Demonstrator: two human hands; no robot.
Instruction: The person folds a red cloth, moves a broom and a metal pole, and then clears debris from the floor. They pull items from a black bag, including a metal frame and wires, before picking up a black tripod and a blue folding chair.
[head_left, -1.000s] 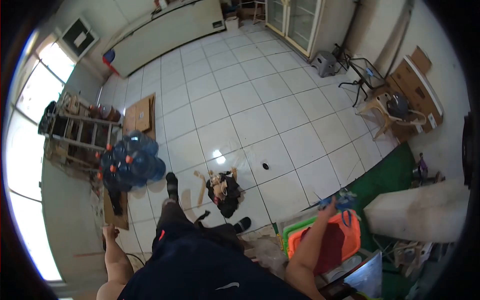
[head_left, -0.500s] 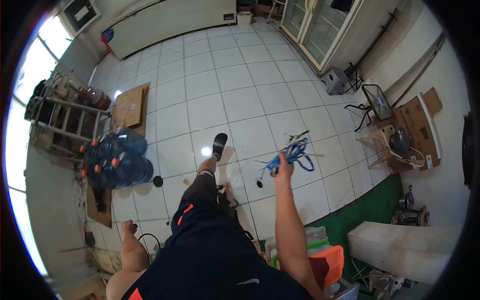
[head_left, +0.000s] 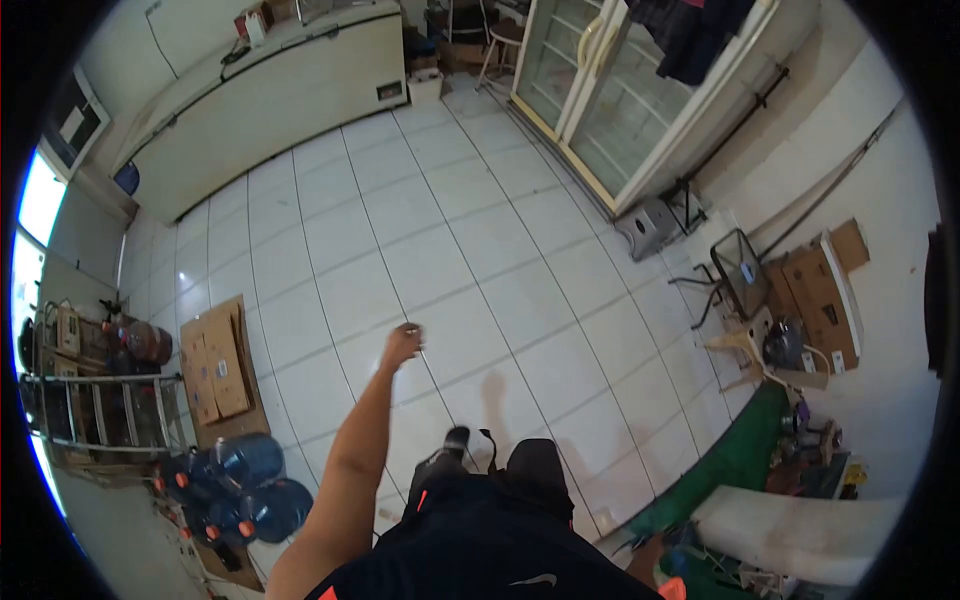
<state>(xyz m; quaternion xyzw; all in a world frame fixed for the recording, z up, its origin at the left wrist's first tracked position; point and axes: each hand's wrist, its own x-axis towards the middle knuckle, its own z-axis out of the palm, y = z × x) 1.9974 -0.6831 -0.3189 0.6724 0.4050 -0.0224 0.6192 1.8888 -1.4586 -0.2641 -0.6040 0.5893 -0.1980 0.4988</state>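
My left hand [head_left: 404, 343] reaches forward over the white tiled floor [head_left: 430, 270], its fingers curled in. A small light spot shows at the fingers, too small to name. At the lower right, beside my dark shirt, a patch of skin of my right arm [head_left: 648, 562] shows near the green mat [head_left: 700, 490]. The fingers of that hand cannot be made out, nor can what they hold. My foot in a dark shoe [head_left: 456, 440] is on the tiles below my left hand.
Blue water bottles [head_left: 250, 462], flat cardboard [head_left: 213, 370] and a ladder [head_left: 120, 415] are at the left. A long chest freezer [head_left: 270, 115] stands at the back. At the right are a glass-door cabinet [head_left: 630, 110], a grey stool [head_left: 648, 228] and a folding chair [head_left: 745, 275].
The view has shifted forward and turned. My left hand has swung up and ahead. My right hand, which held blue cords in front, has dropped back to the lower right.
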